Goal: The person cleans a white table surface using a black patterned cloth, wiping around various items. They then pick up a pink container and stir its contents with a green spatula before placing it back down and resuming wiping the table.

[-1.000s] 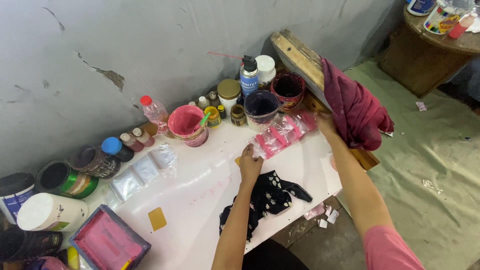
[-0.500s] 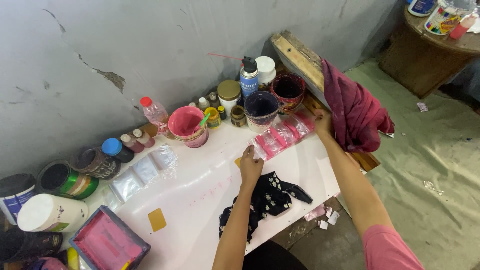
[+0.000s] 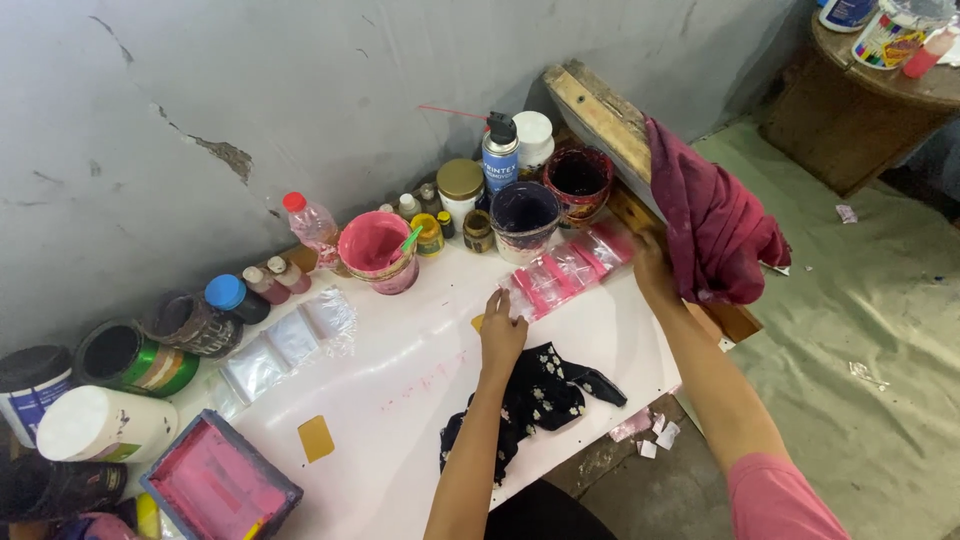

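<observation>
The strip of clear plastic pouches stained with pink ink (image 3: 565, 272) lies stretched across the white counter (image 3: 400, 400), just in front of the dark purple paint tub (image 3: 524, 215). The left hand (image 3: 500, 330) pinches its near end; the right hand (image 3: 652, 265) grips the far end, beside the maroon rag (image 3: 715, 225) draped over a wooden frame. The film looks light, limp and probably slick (wet ink would smear), so the ends or edges seem the safest hold. A black floral cloth (image 3: 535, 395) rests under the left forearm.
</observation>
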